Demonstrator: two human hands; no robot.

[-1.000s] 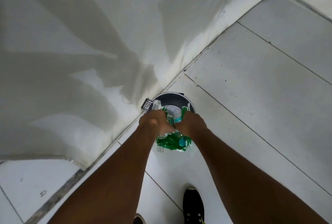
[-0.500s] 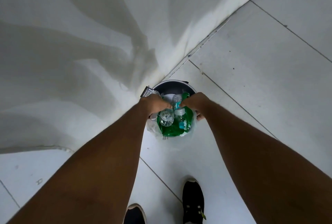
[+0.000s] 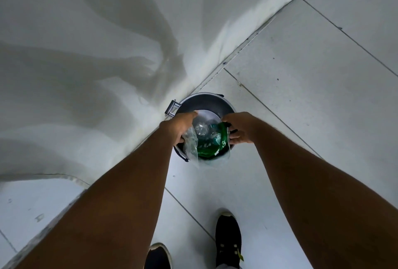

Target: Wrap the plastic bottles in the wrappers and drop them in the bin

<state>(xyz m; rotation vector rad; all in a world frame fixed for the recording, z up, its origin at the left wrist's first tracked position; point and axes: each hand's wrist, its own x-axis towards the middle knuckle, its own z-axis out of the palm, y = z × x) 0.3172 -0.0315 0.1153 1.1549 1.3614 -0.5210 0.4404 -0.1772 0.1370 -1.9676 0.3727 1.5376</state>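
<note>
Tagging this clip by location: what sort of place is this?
Probably an indoor room corner: pale tiled floor meeting a plain white wall, with a small round metal bin standing against it.

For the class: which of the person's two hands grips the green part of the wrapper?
The right hand; it pinches the green printed wrapper, while the left hand holds the clear plastic side.

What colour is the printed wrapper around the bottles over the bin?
Green with white lettering, on the wrapper; head view, the only one.

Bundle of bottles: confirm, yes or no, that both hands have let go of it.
No: the left hand and the right hand each grip an edge of the wrapped bundle over the bin.
</note>
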